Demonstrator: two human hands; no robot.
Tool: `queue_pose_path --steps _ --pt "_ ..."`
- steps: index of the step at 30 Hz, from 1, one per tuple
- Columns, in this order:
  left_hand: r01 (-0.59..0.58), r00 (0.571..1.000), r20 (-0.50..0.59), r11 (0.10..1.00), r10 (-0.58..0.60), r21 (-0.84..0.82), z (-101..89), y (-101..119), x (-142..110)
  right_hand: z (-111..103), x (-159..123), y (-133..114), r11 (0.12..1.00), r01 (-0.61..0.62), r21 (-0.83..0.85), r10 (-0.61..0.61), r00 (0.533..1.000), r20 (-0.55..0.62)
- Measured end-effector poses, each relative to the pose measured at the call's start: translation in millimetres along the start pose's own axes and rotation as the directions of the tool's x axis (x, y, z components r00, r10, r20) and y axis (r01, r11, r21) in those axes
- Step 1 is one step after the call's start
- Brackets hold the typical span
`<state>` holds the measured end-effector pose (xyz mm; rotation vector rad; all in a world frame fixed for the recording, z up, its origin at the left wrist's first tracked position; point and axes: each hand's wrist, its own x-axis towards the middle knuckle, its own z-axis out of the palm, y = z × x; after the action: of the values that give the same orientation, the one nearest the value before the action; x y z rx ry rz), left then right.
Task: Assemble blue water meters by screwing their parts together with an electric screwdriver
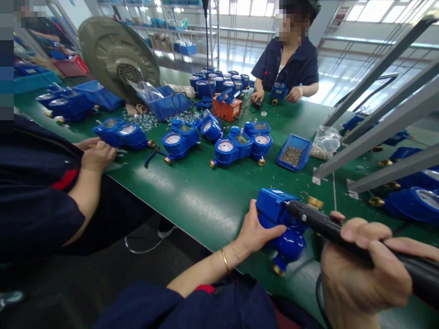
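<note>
A blue water meter with brass ends lies on the green bench in front of me, its dial side not showing. My left hand grips the meter's box-shaped part from the left, thumb across its near side. In my right hand is a black electric screwdriver, fingers wrapped round its body. The screwdriver's tip meets the side of the box part; the exact contact point is too small to make out. Loose small brass screws lie just beyond the meter.
A blue tray of small screws and a plastic bag stand beyond my hands. Grey metal posts rise at right, with more meters behind. Finished-looking meters stand mid-bench. Co-workers' hands hold another meter at left.
</note>
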<state>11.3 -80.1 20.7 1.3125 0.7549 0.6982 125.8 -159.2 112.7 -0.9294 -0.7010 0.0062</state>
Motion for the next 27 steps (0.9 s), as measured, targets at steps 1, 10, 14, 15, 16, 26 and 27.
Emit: queue_pose_path --steps 1,10,14,15,16,26,27 --pt "-0.003 1.000 0.002 1.000 0.003 0.008 -0.3 1 0 0 1 -1 1.000 -0.021 0.005 0.021 0.999 -0.028" --pt "-0.010 1.000 0.018 0.991 0.007 0.134 -0.7 9 1 -11 14 -4 0.988 -0.139 0.071 0.147 0.980 -0.136" --pt "-0.016 1.000 0.026 0.991 0.013 0.136 -0.2 9 2 -12 10 -1 0.992 -0.117 0.051 0.123 0.980 -0.153" --pt "-0.020 1.000 0.024 0.990 0.017 0.138 -0.1 9 2 -11 10 -1 0.991 -0.127 0.049 0.133 0.980 -0.151" --pt "-0.022 1.000 0.020 0.990 0.019 0.139 0.0 9 2 -11 10 -2 0.989 -0.137 0.051 0.143 0.978 -0.150" --pt "0.002 1.000 -0.024 0.998 -0.001 0.068 4.5 5 2 -3 10 -6 0.992 -0.093 0.089 0.102 0.990 -0.102" --pt "-0.001 1.000 -0.025 0.998 0.003 0.058 4.8 4 2 -2 11 -8 0.991 -0.100 0.088 0.109 0.988 -0.112"
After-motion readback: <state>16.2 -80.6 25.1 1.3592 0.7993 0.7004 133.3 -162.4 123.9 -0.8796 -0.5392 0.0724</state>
